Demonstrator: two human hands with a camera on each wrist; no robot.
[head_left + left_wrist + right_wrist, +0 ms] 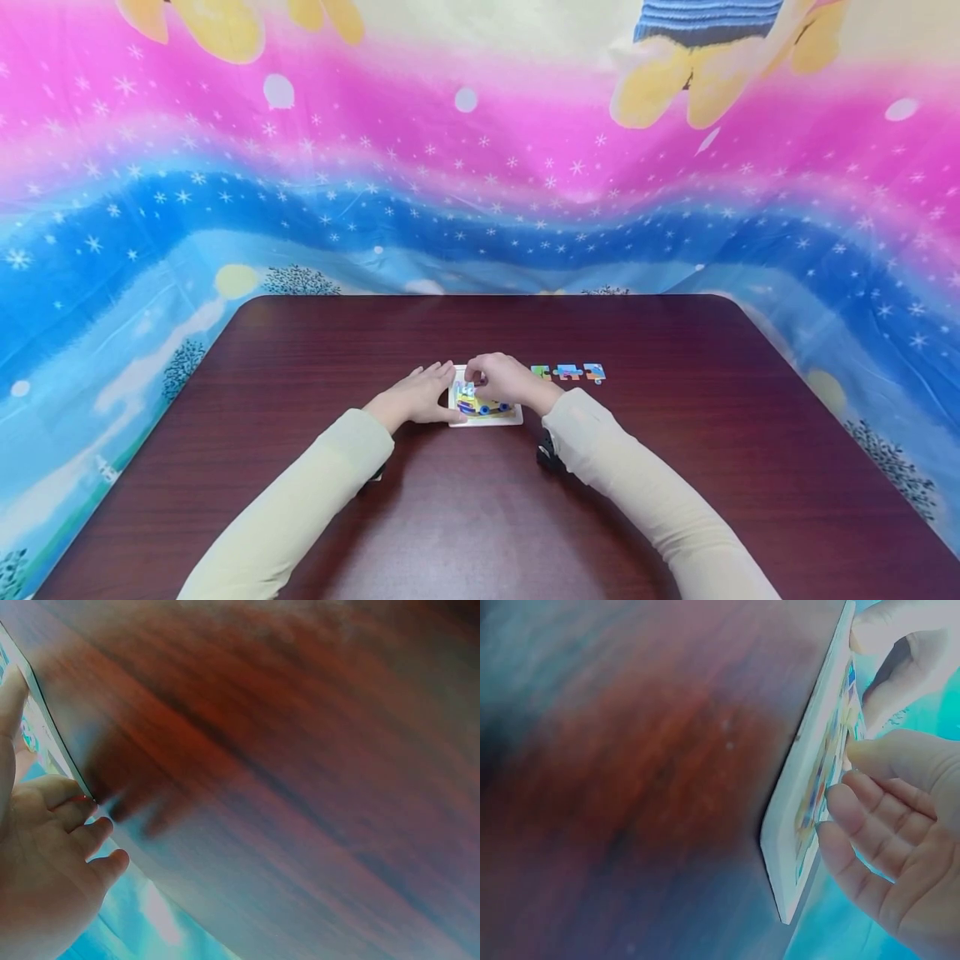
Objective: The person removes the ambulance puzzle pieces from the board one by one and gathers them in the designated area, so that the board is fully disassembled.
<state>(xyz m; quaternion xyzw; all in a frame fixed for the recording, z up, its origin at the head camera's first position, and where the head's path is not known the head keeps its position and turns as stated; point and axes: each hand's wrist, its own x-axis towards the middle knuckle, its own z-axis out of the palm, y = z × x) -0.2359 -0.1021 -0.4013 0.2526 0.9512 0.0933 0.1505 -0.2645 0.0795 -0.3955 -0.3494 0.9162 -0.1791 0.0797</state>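
A small jigsaw puzzle board [485, 421] with a white rim and a yellow vehicle picture lies at the middle of the table. At its left edge is my left hand [416, 395], fingers spread, with the thumb on the lower rim and the fingertips by the upper left corner. My right hand [510, 382] reaches over the board's upper right part. Its thumb and fingertips pinch a puzzle piece against the picture, mostly hidden by the fingers. In the right wrist view, the curled fingers [845, 806] of that hand are right at the board's face.
Several loose puzzle pieces [567, 372] lie in a row right of the board. The dark red-brown table [480, 533] has rounded far corners. Behind it hangs a pink and blue patterned cloth [480, 167]. A black wrist device [549, 454] shows below the right sleeve.
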